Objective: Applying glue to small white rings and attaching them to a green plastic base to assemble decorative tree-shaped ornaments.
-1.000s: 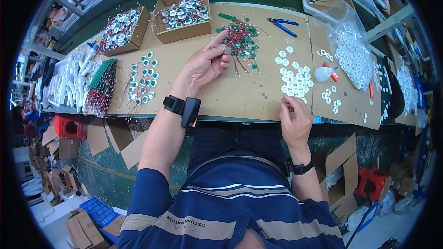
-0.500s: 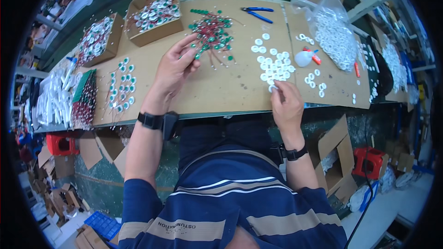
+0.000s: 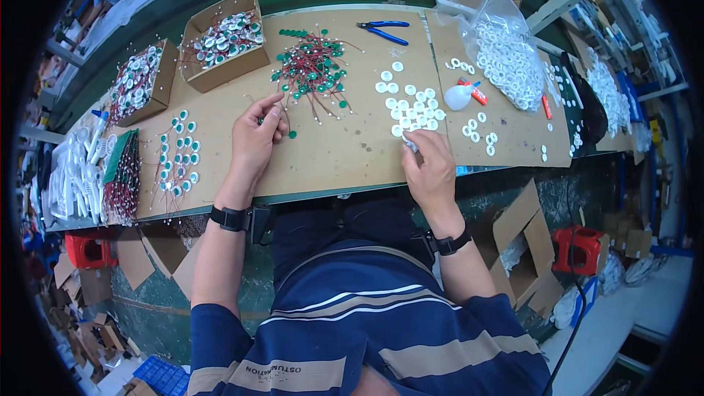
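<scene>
— Drawn back from the pile of green discs with red leads (image 3: pixel 314 70), the left hand (image 3: pixel 257 136) now sits nearer the bench edge, fingers pinched on one green disc (image 3: pixel 292 133), it seems.

— And the right hand (image 3: pixel 429 165)?

— Curled narrow at the near edge of the white rings (image 3: pixel 412 106), pinching something small and pale; I cannot tell what. Both heaps lie within easy reach, one per hand.

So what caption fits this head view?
Left hand picks a green wired disc; right hand lifts a white ring.
</scene>
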`<state>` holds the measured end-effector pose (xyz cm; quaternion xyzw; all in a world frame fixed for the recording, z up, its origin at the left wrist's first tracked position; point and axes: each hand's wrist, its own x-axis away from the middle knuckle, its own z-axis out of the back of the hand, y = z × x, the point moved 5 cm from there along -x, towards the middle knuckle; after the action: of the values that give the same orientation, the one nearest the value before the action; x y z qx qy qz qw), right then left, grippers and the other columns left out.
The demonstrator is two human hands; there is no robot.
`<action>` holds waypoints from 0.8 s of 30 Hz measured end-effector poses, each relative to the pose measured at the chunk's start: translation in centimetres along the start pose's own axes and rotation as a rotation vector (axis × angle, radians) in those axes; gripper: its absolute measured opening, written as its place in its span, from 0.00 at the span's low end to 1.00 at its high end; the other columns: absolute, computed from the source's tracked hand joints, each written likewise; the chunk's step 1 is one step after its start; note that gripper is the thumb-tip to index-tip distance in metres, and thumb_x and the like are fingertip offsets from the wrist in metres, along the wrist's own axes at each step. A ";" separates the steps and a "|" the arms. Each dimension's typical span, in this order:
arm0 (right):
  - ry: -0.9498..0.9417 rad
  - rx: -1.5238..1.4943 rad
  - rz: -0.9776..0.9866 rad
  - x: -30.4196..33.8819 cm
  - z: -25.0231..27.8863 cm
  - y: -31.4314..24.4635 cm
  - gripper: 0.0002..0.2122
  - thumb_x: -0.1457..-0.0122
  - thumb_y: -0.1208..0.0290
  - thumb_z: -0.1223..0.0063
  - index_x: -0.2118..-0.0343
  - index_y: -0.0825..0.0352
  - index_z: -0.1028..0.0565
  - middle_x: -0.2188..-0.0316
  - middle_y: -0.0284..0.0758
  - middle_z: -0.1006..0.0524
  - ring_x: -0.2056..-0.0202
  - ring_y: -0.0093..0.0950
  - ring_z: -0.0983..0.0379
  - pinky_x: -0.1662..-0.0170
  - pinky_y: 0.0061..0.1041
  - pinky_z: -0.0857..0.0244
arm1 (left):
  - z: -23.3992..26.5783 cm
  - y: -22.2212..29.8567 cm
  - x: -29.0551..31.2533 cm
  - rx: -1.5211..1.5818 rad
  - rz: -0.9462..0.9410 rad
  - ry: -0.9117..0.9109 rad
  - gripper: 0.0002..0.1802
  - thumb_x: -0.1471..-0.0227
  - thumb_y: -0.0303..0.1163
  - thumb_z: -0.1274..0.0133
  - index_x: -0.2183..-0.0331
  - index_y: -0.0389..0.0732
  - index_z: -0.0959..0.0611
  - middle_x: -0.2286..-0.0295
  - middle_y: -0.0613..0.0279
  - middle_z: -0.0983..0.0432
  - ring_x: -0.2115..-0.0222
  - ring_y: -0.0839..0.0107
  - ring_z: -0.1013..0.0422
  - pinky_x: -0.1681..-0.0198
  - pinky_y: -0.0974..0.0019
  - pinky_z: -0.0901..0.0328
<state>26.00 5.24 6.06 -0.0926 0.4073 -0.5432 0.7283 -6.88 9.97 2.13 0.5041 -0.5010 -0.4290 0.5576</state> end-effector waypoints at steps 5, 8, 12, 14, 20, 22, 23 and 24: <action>0.001 -0.006 -0.009 -0.4 0.4 0.0 0.11 0.46 0.82 0.37 0.58 0.69 0.18 0.59 0.41 0.20 0.58 0.40 0.23 0.57 0.33 0.27 | -0.9 0.3 0.3 -0.165 -0.091 0.040 0.17 0.34 0.26 0.48 0.45 0.36 0.19 0.71 0.70 0.24 0.73 0.83 0.32 0.69 0.77 0.35; 0.002 -0.006 -0.007 -0.6 0.9 -0.2 0.11 0.46 0.81 0.37 0.58 0.69 0.18 0.59 0.41 0.20 0.58 0.40 0.23 0.57 0.34 0.27 | -1.0 0.1 0.8 -0.238 -0.155 0.058 0.17 0.35 0.26 0.46 0.46 0.35 0.18 0.70 0.70 0.24 0.72 0.83 0.31 0.68 0.77 0.34; 0.000 -0.021 -0.015 -1.0 1.3 -0.6 0.11 0.46 0.81 0.37 0.59 0.69 0.18 0.59 0.41 0.19 0.58 0.40 0.23 0.57 0.34 0.27 | -1.2 0.5 1.3 -0.298 -0.236 0.085 0.17 0.37 0.26 0.45 0.47 0.35 0.17 0.69 0.69 0.24 0.71 0.82 0.30 0.66 0.76 0.33; -0.001 -0.036 -0.027 -1.3 1.5 -0.8 0.10 0.46 0.81 0.37 0.59 0.70 0.18 0.59 0.41 0.19 0.58 0.40 0.23 0.56 0.34 0.27 | -1.3 0.9 1.5 -0.358 -0.280 0.113 0.17 0.40 0.24 0.44 0.49 0.37 0.15 0.68 0.66 0.23 0.69 0.78 0.28 0.63 0.72 0.31; -0.001 -0.042 -0.038 -1.4 1.5 -1.1 0.10 0.45 0.80 0.37 0.59 0.69 0.18 0.59 0.42 0.19 0.58 0.40 0.22 0.55 0.34 0.27 | -2.0 1.9 2.2 -0.500 -0.356 0.095 0.16 0.41 0.23 0.43 0.51 0.37 0.14 0.69 0.63 0.23 0.69 0.75 0.28 0.62 0.70 0.31; -0.004 -0.050 -0.036 -1.5 1.5 -1.2 0.10 0.45 0.80 0.38 0.59 0.69 0.18 0.59 0.42 0.19 0.57 0.41 0.22 0.54 0.34 0.27 | -2.0 1.9 2.3 -0.502 -0.349 0.099 0.16 0.42 0.23 0.43 0.52 0.38 0.14 0.70 0.62 0.24 0.70 0.74 0.28 0.62 0.70 0.31; -0.004 -0.050 -0.036 -1.7 1.4 -1.3 0.10 0.45 0.80 0.38 0.59 0.69 0.18 0.59 0.42 0.19 0.57 0.41 0.22 0.54 0.34 0.27 | -1.9 1.9 2.3 -0.502 -0.350 0.100 0.16 0.42 0.23 0.43 0.52 0.38 0.14 0.70 0.62 0.24 0.70 0.74 0.28 0.62 0.70 0.31; -0.001 -0.056 -0.029 -1.8 1.4 -1.3 0.10 0.45 0.80 0.38 0.59 0.69 0.18 0.59 0.42 0.19 0.57 0.41 0.22 0.54 0.34 0.27 | -1.8 1.9 2.3 -0.502 -0.350 0.101 0.16 0.42 0.23 0.43 0.52 0.38 0.14 0.69 0.62 0.24 0.70 0.74 0.28 0.62 0.70 0.31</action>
<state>25.86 5.90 8.63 -0.1191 0.4208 -0.5421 0.7176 -4.81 8.22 4.31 0.4499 -0.2567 -0.6033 0.6064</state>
